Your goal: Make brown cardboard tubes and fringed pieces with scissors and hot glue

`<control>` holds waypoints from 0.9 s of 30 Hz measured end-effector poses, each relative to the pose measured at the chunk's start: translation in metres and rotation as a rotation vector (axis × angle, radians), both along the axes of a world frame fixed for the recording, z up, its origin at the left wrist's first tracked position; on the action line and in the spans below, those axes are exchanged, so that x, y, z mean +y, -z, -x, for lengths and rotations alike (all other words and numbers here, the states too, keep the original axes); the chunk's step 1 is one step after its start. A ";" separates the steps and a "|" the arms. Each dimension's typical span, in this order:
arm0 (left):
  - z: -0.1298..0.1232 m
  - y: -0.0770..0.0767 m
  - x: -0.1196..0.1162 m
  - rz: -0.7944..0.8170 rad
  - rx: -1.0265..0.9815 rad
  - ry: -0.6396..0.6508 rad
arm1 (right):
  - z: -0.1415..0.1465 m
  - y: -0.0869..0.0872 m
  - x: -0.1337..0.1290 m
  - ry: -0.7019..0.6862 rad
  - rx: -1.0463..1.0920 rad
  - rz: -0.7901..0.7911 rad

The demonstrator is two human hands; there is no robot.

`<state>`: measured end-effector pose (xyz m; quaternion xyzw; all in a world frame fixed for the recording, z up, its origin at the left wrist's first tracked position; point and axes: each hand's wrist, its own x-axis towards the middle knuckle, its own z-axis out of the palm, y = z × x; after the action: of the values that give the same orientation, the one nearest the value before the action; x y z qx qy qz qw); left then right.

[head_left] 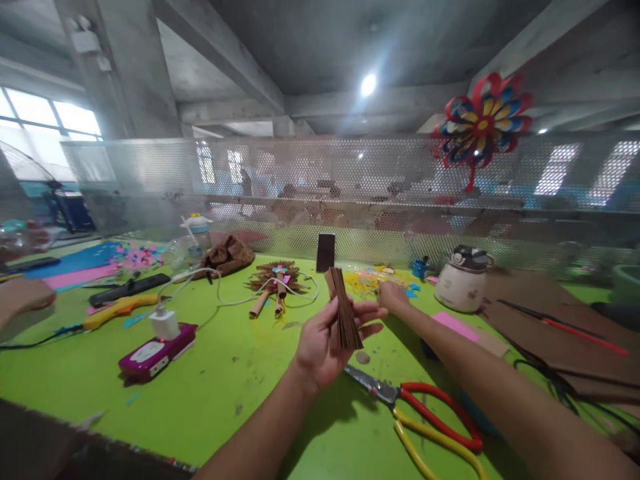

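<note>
My left hand [320, 340] is closed around a stack of pleated brown paper [344, 313], held upright above the green table. Farther off, my right hand [394, 297] reaches to the edge of a heap of yellow paper strips [367, 281]. Its fingers look curled together, and whatever is in them is hidden. Below the hands lie large scissors [385, 392] with one red and one yellow handle. A pleated brown paper piece with rolled tubes [279, 280] rests to the left of my left hand.
A purple power strip [159, 353] with a white charger and a yellow glue gun [123, 311] lie left. A phone [326, 252] stands at the back. To the right are a beige jug [461, 283] and brown paper sheets [530, 300]. Another person's hand [23, 299] shows far left.
</note>
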<state>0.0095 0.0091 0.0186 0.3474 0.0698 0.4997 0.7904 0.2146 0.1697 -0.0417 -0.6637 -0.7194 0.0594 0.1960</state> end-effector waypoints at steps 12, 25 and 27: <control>-0.004 0.006 -0.005 -0.064 0.119 -0.098 | -0.013 -0.072 -0.011 -0.225 0.468 0.094; -0.008 0.028 0.014 0.063 0.438 -0.224 | 0.009 -0.154 -0.061 -0.348 0.177 -0.175; -0.010 0.032 0.015 0.086 0.490 -0.214 | 0.019 -0.152 -0.073 -0.372 0.138 -0.203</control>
<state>0.0194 0.0241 -0.0136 0.4150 0.3165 0.4779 0.7065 0.1957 0.0970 0.1098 -0.4908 -0.8166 0.0672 0.2964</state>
